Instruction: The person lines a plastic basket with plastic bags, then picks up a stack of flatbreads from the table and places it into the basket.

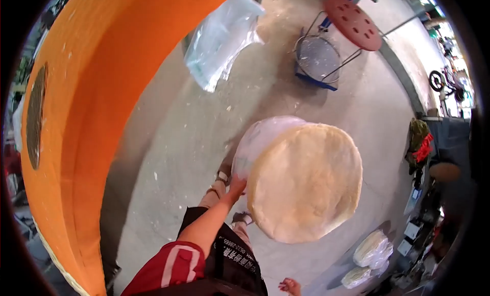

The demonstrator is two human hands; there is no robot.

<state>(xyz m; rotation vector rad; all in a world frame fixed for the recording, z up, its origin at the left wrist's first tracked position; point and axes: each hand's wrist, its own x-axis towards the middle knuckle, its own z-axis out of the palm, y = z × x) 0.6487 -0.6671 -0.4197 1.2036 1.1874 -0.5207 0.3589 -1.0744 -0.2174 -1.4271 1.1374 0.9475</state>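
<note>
A thick, pale yellow round (306, 183), like a stack of large flatbreads, fills the middle of the view with its flat top facing me. Partly behind it, on its left, shows a whitish round in clear plastic (268, 135). My left hand (237, 187) is closed at the lower left edge of this plastic-wrapped round, beside the yellow one; some fingers are hidden. What bears the two rounds is out of sight. Low in the view, my right hand (290, 286) is apart from both, with loosely bent fingers and nothing visible in it.
An orange curved wall or machine body (117, 66) rises along the left. Clear plastic sheeting (222, 43) lies beyond it. A stool with a reddish-brown seat (353, 24) stands at the back, by a blue-edged platform (316, 58). Plastic-wrapped bundles (371, 250) sit on the floor at lower right.
</note>
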